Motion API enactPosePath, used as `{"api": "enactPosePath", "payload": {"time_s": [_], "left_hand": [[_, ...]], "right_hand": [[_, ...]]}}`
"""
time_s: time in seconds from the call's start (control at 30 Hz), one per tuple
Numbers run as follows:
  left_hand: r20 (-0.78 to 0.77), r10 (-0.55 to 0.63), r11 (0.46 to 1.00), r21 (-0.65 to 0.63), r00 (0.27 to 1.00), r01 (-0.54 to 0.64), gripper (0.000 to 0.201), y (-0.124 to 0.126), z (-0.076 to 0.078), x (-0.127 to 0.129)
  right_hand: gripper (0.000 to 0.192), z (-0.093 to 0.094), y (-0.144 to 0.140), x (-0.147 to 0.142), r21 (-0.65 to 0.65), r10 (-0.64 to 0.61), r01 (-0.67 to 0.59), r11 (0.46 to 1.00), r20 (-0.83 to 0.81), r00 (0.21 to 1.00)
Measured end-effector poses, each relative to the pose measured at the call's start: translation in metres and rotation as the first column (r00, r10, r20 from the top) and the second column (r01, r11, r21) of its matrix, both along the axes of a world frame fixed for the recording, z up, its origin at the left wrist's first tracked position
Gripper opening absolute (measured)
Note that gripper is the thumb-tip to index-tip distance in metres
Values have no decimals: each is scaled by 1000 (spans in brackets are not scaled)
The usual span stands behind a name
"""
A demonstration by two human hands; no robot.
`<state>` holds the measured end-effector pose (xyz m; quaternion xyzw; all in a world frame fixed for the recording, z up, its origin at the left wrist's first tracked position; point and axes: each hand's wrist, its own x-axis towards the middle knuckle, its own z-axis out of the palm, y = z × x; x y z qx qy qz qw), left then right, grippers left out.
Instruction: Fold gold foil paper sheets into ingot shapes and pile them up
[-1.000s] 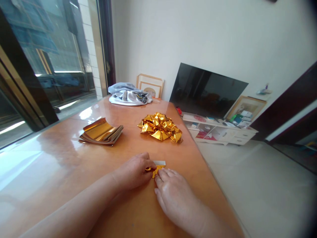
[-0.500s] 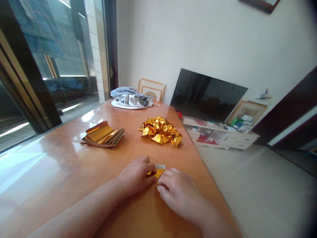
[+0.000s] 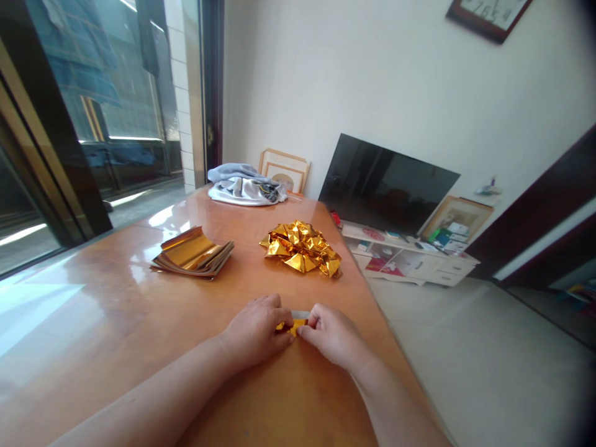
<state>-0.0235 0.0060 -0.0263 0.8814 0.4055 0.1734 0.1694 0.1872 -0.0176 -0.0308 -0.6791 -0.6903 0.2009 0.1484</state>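
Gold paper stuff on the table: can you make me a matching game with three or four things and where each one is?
Things:
1. small gold paper piece
2. stack of gold sheets
3. crumpled gold pile
4. grey cloth bundle

Places:
A. at the far end of the table, near the wall
B. pinched between the left hand and right hand
C. mid-table, toward the window side
D. mid-table, toward the edge nearest the television

Pairs: 1-B, 2-C, 3-D, 4-A
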Motion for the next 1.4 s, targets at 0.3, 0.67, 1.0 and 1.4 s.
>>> {"api": "enactPosePath", "payload": {"time_s": [0.3, 0.67, 1.0, 1.4], "left_hand": [[-8, 5, 1000, 2, 1000, -5, 13, 2, -3, 0], [-50, 26, 999, -31, 998, -27, 17, 0, 7, 2], [-40, 9, 1000, -25, 999, -10, 14, 1, 5, 1], [21, -45, 999, -30, 999, 46, 26, 4, -1, -7]], "right_hand": [[19, -6, 11, 9, -39, -60, 56, 998, -111, 992], [15, -5, 16, 15, -71, -75, 64, 995, -160, 984], [7, -11, 22, 21, -18, -58, 55, 998, -227, 972], [14, 11, 8, -3, 226, 215, -231, 946, 92, 972]]}}
